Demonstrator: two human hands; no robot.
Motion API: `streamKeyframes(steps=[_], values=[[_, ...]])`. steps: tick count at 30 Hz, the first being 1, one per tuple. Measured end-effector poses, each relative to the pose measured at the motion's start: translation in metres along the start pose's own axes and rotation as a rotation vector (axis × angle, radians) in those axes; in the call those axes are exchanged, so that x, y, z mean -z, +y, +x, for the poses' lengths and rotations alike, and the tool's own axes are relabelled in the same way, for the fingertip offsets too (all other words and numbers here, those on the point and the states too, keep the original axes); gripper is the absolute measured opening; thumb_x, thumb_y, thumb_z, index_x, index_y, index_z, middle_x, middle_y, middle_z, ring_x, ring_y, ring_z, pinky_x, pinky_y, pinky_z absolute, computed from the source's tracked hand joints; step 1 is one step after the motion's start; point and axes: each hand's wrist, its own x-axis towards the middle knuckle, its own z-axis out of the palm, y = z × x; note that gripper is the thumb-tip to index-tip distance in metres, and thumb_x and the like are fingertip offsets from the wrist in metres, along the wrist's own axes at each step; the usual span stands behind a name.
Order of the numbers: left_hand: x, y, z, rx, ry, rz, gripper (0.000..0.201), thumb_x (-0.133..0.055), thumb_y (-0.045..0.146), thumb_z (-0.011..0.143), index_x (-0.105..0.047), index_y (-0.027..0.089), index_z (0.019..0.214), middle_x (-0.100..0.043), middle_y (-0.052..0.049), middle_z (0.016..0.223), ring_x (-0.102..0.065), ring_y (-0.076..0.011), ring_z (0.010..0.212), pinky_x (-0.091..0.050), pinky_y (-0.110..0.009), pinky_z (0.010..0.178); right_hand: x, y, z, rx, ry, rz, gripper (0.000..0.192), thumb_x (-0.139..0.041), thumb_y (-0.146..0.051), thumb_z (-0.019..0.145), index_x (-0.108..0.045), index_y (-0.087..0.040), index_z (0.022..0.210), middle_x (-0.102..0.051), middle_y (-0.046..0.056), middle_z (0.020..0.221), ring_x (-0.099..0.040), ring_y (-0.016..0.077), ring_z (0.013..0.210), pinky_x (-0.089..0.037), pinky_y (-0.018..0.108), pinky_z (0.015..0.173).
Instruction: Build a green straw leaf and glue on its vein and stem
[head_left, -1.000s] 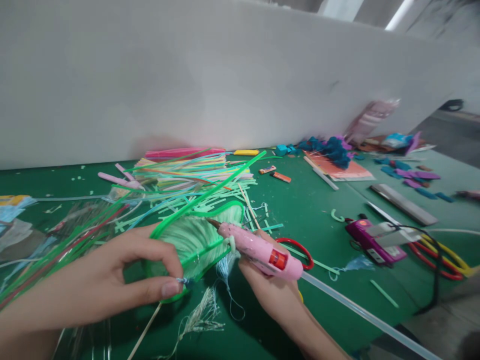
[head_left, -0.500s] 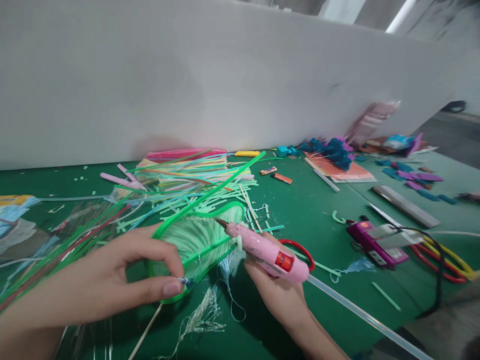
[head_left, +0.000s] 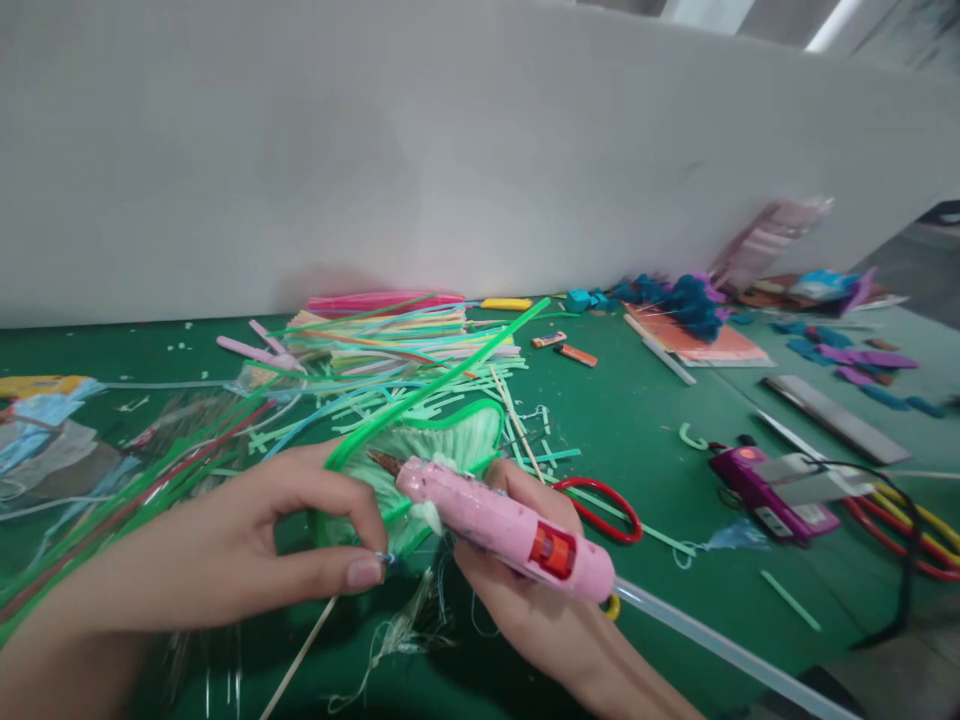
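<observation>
My left hand is closed, thumb and forefinger pinching a small knot of blue thread by the lower edge of a pleated green fan. Its other fingers pass behind the fan, which has a bright green rim and a thin wooden stick below. In my right hand is a pink hot glue gun, a long clear glue stick running out of its back. The gun's brown nozzle lies over the fan's face; whether it touches cannot be made out. A pale tassel lies beneath.
Behind the fan lie many coloured strips. Red-handled scissors rest by my right hand. Farther right are a purple device with a black cable, a metal bar and more scissors. A white wall closes the back.
My right hand has brought the glue gun left and down, its nozzle now nearer my left fingers. The left hand keeps its pinch; the view has shifted slightly.
</observation>
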Motion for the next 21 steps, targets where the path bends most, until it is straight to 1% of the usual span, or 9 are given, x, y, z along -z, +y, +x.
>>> streamKeyframes(steps=[8, 11, 14, 17, 19, 21], values=[[-0.0004, 0.0012, -0.0005, -0.001, -0.005, -0.001, 0.008, -0.069, 0.039, 0.086, -0.073, 0.032, 0.085, -0.071, 0.009, 0.079, -0.063, -0.0102, 0.073, -0.047, -0.019, 0.067, -0.0025, 0.0026, 0.0030, 0.024, 0.017, -0.038, 0.034, -0.062, -0.024, 0.074, -0.031, -0.027, 0.063, -0.037, -0.006, 0.056, -0.035, 0.0131, 0.049, -0.030, 0.032, 0.048], [0.0000, 0.0014, 0.0004, -0.010, 0.001, -0.010, 0.005, -0.070, 0.039, 0.086, -0.072, 0.034, 0.086, -0.071, 0.011, 0.079, -0.063, -0.0092, 0.075, -0.046, -0.017, 0.069, -0.0030, 0.0026, 0.0041, 0.001, 0.022, -0.038, 0.034, -0.062, -0.023, 0.071, -0.030, -0.027, 0.062, -0.036, -0.005, 0.055, -0.035, 0.0134, 0.049, -0.028, 0.031, 0.046], [0.0006, 0.0019, 0.0011, -0.003, -0.009, -0.015, 0.004, -0.070, 0.039, 0.086, -0.072, 0.036, 0.085, -0.072, 0.013, 0.080, -0.063, -0.0087, 0.077, -0.045, -0.016, 0.069, -0.0031, 0.0018, 0.0047, -0.027, 0.027, -0.032, 0.034, -0.060, -0.025, 0.072, -0.027, -0.028, 0.061, -0.033, -0.006, 0.054, -0.033, 0.0129, 0.048, -0.026, 0.031, 0.044], [0.0010, 0.0028, 0.0011, 0.009, -0.012, -0.009, 0.006, -0.070, 0.041, 0.086, -0.072, 0.035, 0.086, -0.072, 0.012, 0.080, -0.063, -0.0089, 0.076, -0.045, -0.017, 0.069, -0.0024, 0.0014, 0.0044, -0.057, 0.041, -0.041, 0.036, -0.059, -0.028, 0.075, -0.026, -0.028, 0.060, -0.031, -0.006, 0.054, -0.029, 0.0121, 0.046, -0.024, 0.030, 0.043], [0.0009, 0.0029, 0.0011, 0.009, -0.011, -0.005, 0.006, -0.070, 0.041, 0.086, -0.072, 0.035, 0.086, -0.071, 0.011, 0.079, -0.062, -0.0090, 0.077, -0.045, -0.017, 0.068, -0.0019, 0.0017, 0.0041, -0.049, 0.029, -0.050, 0.036, -0.059, -0.027, 0.076, -0.027, -0.028, 0.061, -0.032, -0.006, 0.054, -0.030, 0.0122, 0.047, -0.025, 0.030, 0.044], [0.0005, 0.0025, 0.0010, 0.002, -0.009, -0.002, 0.006, -0.070, 0.040, 0.086, -0.072, 0.035, 0.085, -0.071, 0.011, 0.079, -0.062, -0.0090, 0.078, -0.045, -0.016, 0.068, -0.0016, 0.0022, 0.0041, -0.011, 0.023, -0.054, 0.034, -0.060, -0.026, 0.075, -0.028, -0.028, 0.062, -0.034, -0.006, 0.055, -0.033, 0.0126, 0.048, -0.027, 0.030, 0.046]])
